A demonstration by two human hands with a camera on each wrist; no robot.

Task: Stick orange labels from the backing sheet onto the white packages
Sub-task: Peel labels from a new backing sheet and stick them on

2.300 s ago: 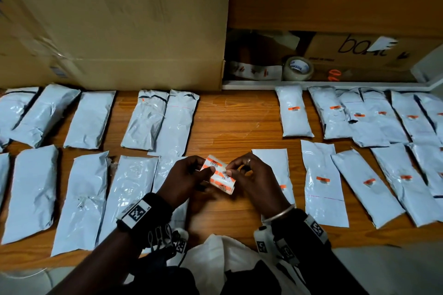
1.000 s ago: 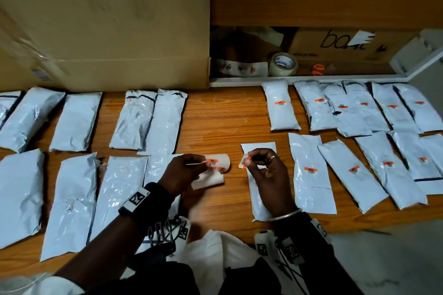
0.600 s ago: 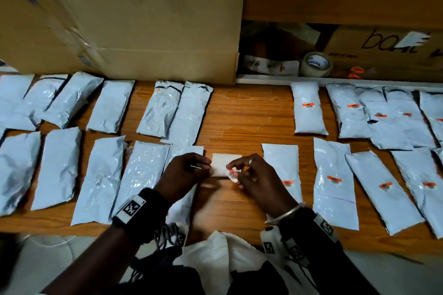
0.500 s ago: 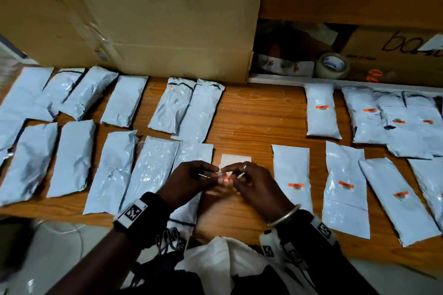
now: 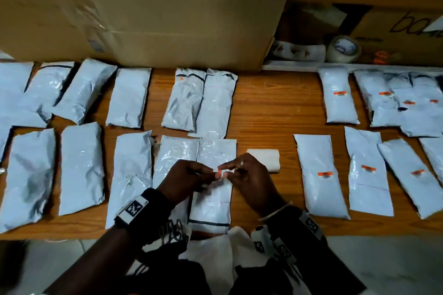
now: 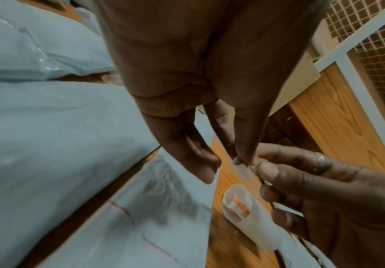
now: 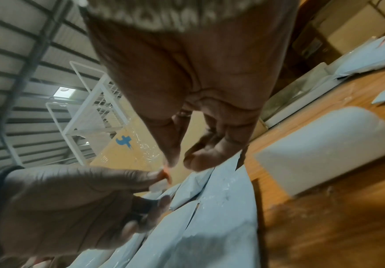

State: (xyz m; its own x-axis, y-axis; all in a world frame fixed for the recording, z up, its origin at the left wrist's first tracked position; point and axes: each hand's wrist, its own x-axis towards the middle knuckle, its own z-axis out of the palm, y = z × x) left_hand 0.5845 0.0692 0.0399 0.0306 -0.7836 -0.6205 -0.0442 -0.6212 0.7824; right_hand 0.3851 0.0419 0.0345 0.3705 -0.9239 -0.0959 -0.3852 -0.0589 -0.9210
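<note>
While the left hand [image 5: 185, 178] and right hand [image 5: 247, 176] meet fingertip to fingertip, both pinch one small orange-and-white paper label [image 5: 220, 172] between thumb & forefinger, above the unlabelled white plastic package [image 5: 215, 189] near the front edge. Just right of the hands lies the curled white backing sheet [image 5: 267, 158] on the wooden table [image 5: 263, 115]. Labelled packages lie at right, plain ones at left, w/ a brown cardboard box [image 5: 155, 7] at far side.

"ba" on cardboard box [image 5: 405, 23] (cut off)
</note>
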